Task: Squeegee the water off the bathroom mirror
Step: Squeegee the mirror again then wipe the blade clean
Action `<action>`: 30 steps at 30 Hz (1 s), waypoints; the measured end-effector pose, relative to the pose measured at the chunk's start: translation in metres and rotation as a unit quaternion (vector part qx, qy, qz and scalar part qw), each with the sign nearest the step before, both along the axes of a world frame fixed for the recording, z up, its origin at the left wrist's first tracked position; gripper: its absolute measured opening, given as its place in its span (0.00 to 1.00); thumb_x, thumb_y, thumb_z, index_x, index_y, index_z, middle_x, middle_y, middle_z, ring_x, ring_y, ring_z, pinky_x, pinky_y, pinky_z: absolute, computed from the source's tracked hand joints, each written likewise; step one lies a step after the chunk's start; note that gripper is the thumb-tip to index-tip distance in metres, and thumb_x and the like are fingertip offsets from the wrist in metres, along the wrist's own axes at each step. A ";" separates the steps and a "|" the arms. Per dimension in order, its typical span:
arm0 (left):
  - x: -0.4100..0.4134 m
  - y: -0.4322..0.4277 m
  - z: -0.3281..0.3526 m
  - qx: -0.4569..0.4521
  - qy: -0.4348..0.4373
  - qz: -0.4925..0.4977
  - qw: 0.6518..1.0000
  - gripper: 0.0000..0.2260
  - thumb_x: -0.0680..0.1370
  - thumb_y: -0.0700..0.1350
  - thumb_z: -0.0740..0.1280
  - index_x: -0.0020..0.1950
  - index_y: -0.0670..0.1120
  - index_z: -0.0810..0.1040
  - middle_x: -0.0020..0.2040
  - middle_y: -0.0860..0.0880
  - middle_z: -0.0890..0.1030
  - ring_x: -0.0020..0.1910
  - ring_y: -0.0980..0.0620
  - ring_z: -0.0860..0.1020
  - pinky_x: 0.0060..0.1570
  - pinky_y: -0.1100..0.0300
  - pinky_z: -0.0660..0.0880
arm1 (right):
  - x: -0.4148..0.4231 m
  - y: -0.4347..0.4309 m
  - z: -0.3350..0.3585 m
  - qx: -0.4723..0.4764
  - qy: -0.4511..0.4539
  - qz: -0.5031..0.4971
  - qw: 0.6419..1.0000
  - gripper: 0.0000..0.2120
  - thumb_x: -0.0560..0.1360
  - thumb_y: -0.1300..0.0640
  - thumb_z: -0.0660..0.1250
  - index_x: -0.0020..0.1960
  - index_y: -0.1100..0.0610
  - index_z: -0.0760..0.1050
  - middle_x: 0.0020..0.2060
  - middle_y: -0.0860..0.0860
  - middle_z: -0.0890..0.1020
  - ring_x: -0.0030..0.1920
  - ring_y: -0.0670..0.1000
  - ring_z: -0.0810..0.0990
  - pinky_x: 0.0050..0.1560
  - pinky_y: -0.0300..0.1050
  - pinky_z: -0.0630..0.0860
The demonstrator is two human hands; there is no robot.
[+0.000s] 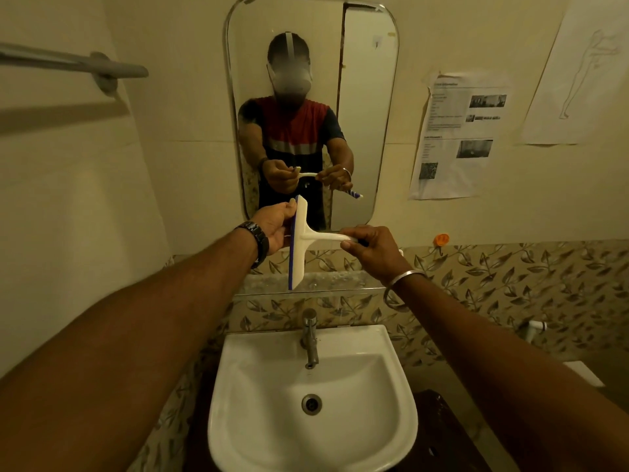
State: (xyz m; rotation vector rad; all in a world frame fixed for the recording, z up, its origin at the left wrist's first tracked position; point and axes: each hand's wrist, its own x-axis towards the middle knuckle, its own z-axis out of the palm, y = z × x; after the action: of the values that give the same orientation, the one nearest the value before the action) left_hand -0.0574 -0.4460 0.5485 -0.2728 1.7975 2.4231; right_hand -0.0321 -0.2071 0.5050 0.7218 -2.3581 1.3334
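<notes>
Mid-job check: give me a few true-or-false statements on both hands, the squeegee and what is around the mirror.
1. The right hand grips the squeegee by its handle. True.
2. The left hand hangs free. False: it holds the blade head near its top.
3. The squeegee's blade lies horizontal. False: it stands nearly upright, with its blue edge toward the left hand.
4. Printed sheets hang on the wall to the right of the mirror. True.
5. The rail is mounted to the right of the mirror. False: the towel bar is on the wall to its left.
</notes>
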 end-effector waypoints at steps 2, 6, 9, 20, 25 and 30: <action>0.003 0.002 -0.001 -0.009 -0.001 -0.010 1.000 0.15 0.85 0.49 0.65 0.69 0.45 0.77 0.52 0.44 0.81 0.47 0.45 0.80 0.45 0.44 0.78 | -0.004 -0.002 0.001 -0.013 0.005 -0.008 1.000 0.11 0.77 0.64 0.73 0.60 0.60 0.84 0.42 0.49 0.84 0.41 0.46 0.80 0.46 0.41 0.78; 0.012 0.006 -0.008 -0.026 0.005 -0.028 0.999 0.16 0.86 0.50 0.63 0.70 0.45 0.77 0.50 0.44 0.82 0.45 0.46 0.78 0.45 0.48 0.77 | -0.014 0.002 0.006 -0.060 0.006 -0.035 0.998 0.11 0.77 0.64 0.73 0.59 0.62 0.85 0.40 0.50 0.84 0.38 0.41 0.78 0.45 0.41 0.77; 0.019 0.009 -0.012 -0.035 0.003 -0.038 0.999 0.15 0.85 0.49 0.63 0.69 0.44 0.77 0.48 0.44 0.81 0.44 0.46 0.78 0.41 0.49 0.76 | -0.021 0.005 0.009 -0.047 0.021 -0.053 0.997 0.10 0.77 0.62 0.74 0.58 0.60 0.85 0.42 0.52 0.85 0.41 0.46 0.81 0.48 0.45 0.79; 0.042 0.012 -0.020 -0.070 0.015 -0.178 0.981 0.12 0.86 0.48 0.62 0.52 0.41 0.78 0.40 0.43 0.78 0.37 0.48 0.76 0.40 0.54 0.76 | -0.037 0.024 0.013 -0.103 -0.007 -0.122 0.987 0.10 0.77 0.57 0.74 0.58 0.53 0.86 0.45 0.51 0.87 0.48 0.54 0.84 0.57 0.59 0.81; 0.045 -0.006 -0.018 -0.127 0.000 -0.281 0.951 0.15 0.85 0.48 0.62 0.44 0.41 0.78 0.36 0.44 0.77 0.35 0.49 0.76 0.39 0.56 0.77 | -0.033 0.032 0.012 -0.109 -0.007 -0.149 0.983 0.11 0.78 0.57 0.73 0.60 0.56 0.85 0.46 0.53 0.87 0.48 0.55 0.84 0.55 0.59 0.81; 0.039 -0.016 -0.018 -0.225 -0.004 -0.218 0.950 0.17 0.85 0.51 0.63 0.39 0.44 0.73 0.29 0.48 0.70 0.27 0.51 0.67 0.31 0.59 0.65 | -0.029 0.039 0.014 -0.111 -0.009 -0.150 0.982 0.10 0.78 0.57 0.73 0.59 0.56 0.85 0.44 0.52 0.87 0.45 0.53 0.84 0.51 0.52 0.82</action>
State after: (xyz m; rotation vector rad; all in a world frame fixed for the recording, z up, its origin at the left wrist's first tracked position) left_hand -0.0181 -0.4620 0.5303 0.0781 2.1180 1.7044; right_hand -0.0613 -0.1682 0.5191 0.2759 -2.1758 1.4376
